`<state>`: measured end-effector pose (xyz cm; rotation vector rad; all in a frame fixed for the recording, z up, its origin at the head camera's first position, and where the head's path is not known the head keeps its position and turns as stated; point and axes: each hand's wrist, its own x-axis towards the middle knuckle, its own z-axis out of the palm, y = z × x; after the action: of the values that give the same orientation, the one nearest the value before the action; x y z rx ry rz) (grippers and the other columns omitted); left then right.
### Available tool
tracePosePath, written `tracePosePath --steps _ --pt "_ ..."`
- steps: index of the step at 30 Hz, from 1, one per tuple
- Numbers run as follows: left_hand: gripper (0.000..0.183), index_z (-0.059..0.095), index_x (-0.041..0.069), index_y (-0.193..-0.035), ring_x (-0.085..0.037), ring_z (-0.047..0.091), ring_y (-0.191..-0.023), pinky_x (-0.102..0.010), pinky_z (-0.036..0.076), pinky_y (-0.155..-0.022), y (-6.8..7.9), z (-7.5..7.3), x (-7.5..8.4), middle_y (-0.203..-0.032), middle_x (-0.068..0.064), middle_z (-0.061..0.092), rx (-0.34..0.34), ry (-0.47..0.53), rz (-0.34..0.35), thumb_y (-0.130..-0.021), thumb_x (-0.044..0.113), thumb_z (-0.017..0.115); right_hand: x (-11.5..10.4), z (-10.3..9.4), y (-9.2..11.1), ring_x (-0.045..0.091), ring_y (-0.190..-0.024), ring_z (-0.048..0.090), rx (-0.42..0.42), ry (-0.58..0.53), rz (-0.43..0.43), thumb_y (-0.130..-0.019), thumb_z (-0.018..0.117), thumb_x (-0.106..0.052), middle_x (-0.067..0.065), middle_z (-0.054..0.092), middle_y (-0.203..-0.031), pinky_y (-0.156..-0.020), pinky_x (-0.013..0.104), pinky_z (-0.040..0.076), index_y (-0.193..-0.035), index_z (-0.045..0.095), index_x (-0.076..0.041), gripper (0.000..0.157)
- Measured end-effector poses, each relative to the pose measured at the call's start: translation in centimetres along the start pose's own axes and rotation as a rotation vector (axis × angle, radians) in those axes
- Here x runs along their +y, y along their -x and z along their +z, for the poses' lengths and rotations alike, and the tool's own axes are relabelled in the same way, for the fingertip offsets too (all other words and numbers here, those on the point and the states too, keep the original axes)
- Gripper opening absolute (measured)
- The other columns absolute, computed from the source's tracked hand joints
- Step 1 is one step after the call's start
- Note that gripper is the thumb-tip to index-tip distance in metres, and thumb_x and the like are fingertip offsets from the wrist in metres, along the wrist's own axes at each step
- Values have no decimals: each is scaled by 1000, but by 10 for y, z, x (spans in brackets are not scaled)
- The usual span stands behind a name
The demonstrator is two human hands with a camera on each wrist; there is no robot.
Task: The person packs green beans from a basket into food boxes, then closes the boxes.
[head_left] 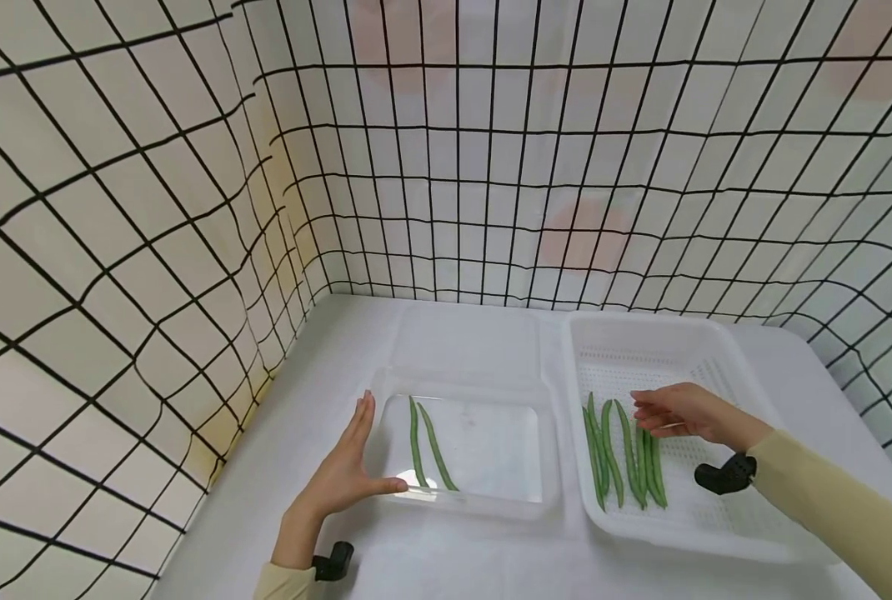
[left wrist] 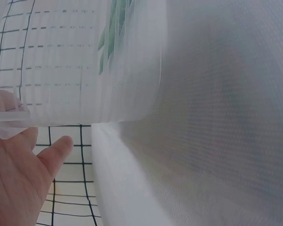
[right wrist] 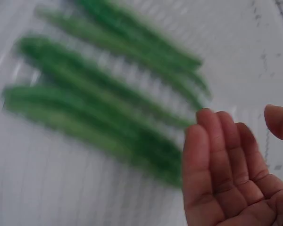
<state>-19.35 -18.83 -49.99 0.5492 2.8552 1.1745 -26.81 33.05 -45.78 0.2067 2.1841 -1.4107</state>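
Two green beans (head_left: 433, 446) lie lengthwise in the left part of a clear plastic container (head_left: 491, 506). At that container's left side is my left hand (head_left: 344, 475), fingers straight and thumb spread along the near rim. The left wrist view shows the container's wall (left wrist: 56, 61) by the fingers and thumb. Over the white perforated basket (head_left: 716, 517) hovers my right hand (head_left: 689, 412), palm turned down and nothing in it. Several green beans (head_left: 611, 454) lie side by side in the basket's left half. In the right wrist view the fingertips are just beside the beans (right wrist: 108, 89).
A white cloth covers the table (head_left: 423, 558). Black wire mesh (head_left: 476, 158) stands around the left, back and right sides. The container and basket stand side by side with a narrow gap between them.
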Motion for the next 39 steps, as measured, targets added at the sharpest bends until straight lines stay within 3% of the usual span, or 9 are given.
tracePosePath --steps 7,13,25,39 --pt "132 2 12 -153 -24 0 -143 -56 22 -106 0 0 0 -158 -2 -5 -2 -5 -5 -59 54 84 44 -12 -1 15 -60 63 90 164 124 -94 59 -32 7 63 -69 -60 31 54 -84 64 3 37" --pt "133 0 16 -154 -20 -1 -142 -55 22 -107 0 0 1 -158 0 -7 -15 -2 -20 -59 57 83 51 -1 0 13 -53 60 108 175 137 -89 66 -36 5 60 -59 -55 29 53 -69 63 -2 39" --pt "132 -4 21 -153 -21 -1 -142 -54 21 -107 1 0 0 -157 4 -8 -9 4 -22 -59 60 81 40 10 -9 9 -50 60 121 60 208 -86 72 -28 4 58 -57 -54 24 53 -70 60 0 34" --pt "133 -3 20 -153 -19 -1 -142 -53 23 -107 0 0 0 -158 3 -7 -3 -4 -20 -59 54 85 45 -3 -2 13 -61 65 58 -126 162 -90 66 -16 8 65 -70 -63 27 55 -83 66 5 22"
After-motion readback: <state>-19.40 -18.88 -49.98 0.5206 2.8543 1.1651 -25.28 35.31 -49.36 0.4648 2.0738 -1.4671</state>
